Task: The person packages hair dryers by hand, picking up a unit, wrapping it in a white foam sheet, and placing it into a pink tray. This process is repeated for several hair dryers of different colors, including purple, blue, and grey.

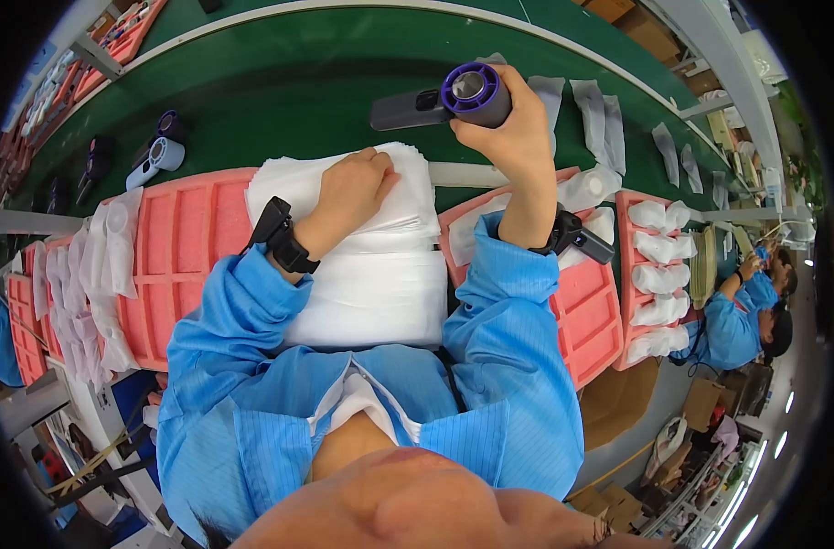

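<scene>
My right hand [513,119] is closed around the round head of a dark grey handheld fan [476,96] with a purple ring, raised over the green conveyor belt. The fan's handle points left. In front of my chest lies a thick stack of thin white packing sleeves [371,293]. My left hand [358,188] rests on the far part of that stack, its fingers curled together; what they pinch, if anything, is hidden.
Pink trays [193,247] stand left and right of the stack; a right-hand tray [638,293] holds wrapped white items. A light blue fan [156,163] and darker fans lie on the belt [280,91] at left. Wrapped fans [600,119] lie at right. A co-worker [737,316] is far right.
</scene>
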{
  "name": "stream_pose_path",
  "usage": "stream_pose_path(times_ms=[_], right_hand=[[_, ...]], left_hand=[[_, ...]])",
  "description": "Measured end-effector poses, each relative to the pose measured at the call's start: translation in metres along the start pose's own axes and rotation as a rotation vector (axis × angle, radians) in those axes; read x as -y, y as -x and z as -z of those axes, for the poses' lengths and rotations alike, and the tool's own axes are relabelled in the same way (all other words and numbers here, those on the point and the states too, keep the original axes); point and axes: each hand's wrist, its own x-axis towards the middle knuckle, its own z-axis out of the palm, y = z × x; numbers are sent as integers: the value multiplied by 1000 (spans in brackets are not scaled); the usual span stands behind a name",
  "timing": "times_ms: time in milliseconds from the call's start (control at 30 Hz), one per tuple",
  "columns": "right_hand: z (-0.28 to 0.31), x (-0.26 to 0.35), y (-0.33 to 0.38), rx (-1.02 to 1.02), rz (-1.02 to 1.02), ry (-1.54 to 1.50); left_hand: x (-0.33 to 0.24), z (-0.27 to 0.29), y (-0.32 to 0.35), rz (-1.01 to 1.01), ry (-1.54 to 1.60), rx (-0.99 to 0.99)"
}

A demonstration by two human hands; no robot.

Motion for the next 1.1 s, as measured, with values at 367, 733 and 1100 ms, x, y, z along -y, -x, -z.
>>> stream_pose_path(times_ms=[367,733,1100], right_hand=[[18,4,4,44,11,-7],[1,15,12,167,86,-86],[-83,30,26,127,476,62]], left_hand=[[24,12,-4,176,425,64],[13,75,3,314,1145,-24],[-5,101,14,170,1474,-378]])
